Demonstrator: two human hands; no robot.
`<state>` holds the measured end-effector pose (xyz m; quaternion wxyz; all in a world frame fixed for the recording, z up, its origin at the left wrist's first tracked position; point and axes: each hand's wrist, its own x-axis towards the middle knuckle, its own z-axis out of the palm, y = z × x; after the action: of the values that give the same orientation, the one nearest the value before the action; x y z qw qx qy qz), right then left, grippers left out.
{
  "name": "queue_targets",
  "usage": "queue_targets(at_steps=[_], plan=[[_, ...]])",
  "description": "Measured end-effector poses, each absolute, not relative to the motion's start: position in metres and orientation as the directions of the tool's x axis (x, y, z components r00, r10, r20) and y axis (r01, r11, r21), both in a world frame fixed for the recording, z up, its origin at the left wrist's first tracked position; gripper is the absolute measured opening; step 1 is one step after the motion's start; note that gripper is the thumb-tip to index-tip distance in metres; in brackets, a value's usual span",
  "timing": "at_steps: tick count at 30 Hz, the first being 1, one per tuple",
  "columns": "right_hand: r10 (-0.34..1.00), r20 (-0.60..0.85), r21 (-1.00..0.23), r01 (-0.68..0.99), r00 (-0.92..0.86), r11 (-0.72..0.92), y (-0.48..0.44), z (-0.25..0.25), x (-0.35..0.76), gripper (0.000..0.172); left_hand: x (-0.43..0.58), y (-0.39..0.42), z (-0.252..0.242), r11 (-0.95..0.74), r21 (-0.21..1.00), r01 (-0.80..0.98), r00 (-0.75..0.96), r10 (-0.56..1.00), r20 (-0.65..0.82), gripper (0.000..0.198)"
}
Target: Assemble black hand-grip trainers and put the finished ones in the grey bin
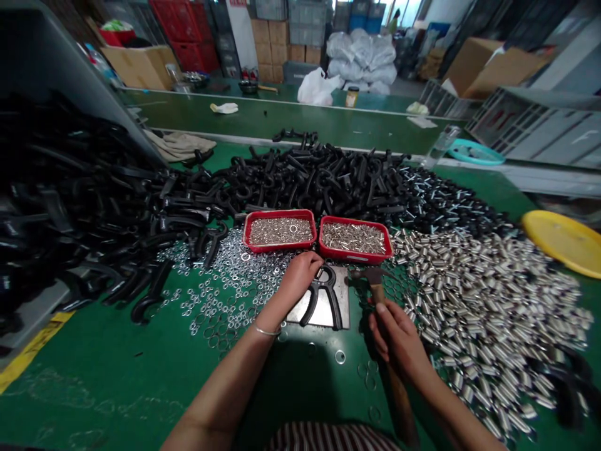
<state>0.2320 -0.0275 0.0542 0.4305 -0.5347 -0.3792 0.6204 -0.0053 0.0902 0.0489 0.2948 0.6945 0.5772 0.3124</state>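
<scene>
My left hand has its fingertips pinched at the upper left of a black two-handled clamp; what lies between them is too small to make out. The clamp rests on a square metal plate, its two legs toward me. My right hand is wrapped round the wooden handle of a hammer, whose metal head is just right of the plate. Beyond the plate stand two red trays, the left one with small metal parts and the right one with small pins.
Black plastic parts are heaped at the back and left. Metal rings lie on the left, silver cylinders and a yellow lid on the right. Bolts lie behind.
</scene>
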Motion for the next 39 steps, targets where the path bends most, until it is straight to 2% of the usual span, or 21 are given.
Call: queue_targets(at_steps=[17, 20, 23, 26, 29, 31, 34, 37, 39], plan=[[0.94, -0.334, -0.934, -0.109, -0.073, -0.341, -0.029, 0.048, 0.229, 0.03, -0.011, 0.089, 0.038, -0.234, 0.765, 0.6, 0.171, 0.972, 0.162, 0.013], [0.937, -0.34, -0.932, -0.103, -0.084, -0.347, -0.03, 0.048, 0.229, 0.031, -0.01, 0.087, 0.037, -0.291, 0.669, 0.683, 0.209, 0.957, 0.203, 0.013], [0.933, -0.351, -0.93, -0.089, -0.084, -0.358, -0.031, 0.049, 0.229, 0.031, -0.009, 0.084, 0.036, -0.427, 0.462, 0.778, 0.334, 0.903, 0.271, 0.015], [0.933, -0.347, -0.935, -0.046, -0.094, -0.352, -0.03, 0.051, 0.23, 0.032, -0.009, 0.082, 0.032, -0.539, 0.278, 0.795, 0.457, 0.834, 0.308, 0.018], [0.93, -0.346, -0.938, 0.079, -0.126, -0.338, -0.02, 0.061, 0.234, 0.033, -0.01, 0.08, 0.031, -0.541, 0.283, 0.792, 0.456, 0.832, 0.315, 0.017], [0.932, -0.323, -0.928, 0.25, -0.166, -0.277, -0.009, 0.075, 0.236, 0.034, -0.012, 0.074, 0.033, -0.499, 0.341, 0.797, 0.398, 0.858, 0.325, 0.015], [0.943, -0.176, -0.859, 0.512, -0.284, -0.007, 0.011, 0.105, 0.235, 0.035, -0.016, 0.055, 0.042, -0.465, 0.393, 0.793, 0.326, 0.87, 0.371, 0.02], [0.933, 0.032, -0.736, 0.623, -0.359, 0.265, 0.029, 0.127, 0.226, 0.037, -0.021, 0.03, 0.053, -0.53, 0.335, 0.779, 0.41, 0.835, 0.367, 0.022], [0.919, 0.083, -0.642, 0.685, -0.385, 0.345, 0.04, 0.13, 0.217, 0.039, -0.024, 0.018, 0.057, -0.582, 0.277, 0.764, 0.485, 0.803, 0.347, 0.025]])
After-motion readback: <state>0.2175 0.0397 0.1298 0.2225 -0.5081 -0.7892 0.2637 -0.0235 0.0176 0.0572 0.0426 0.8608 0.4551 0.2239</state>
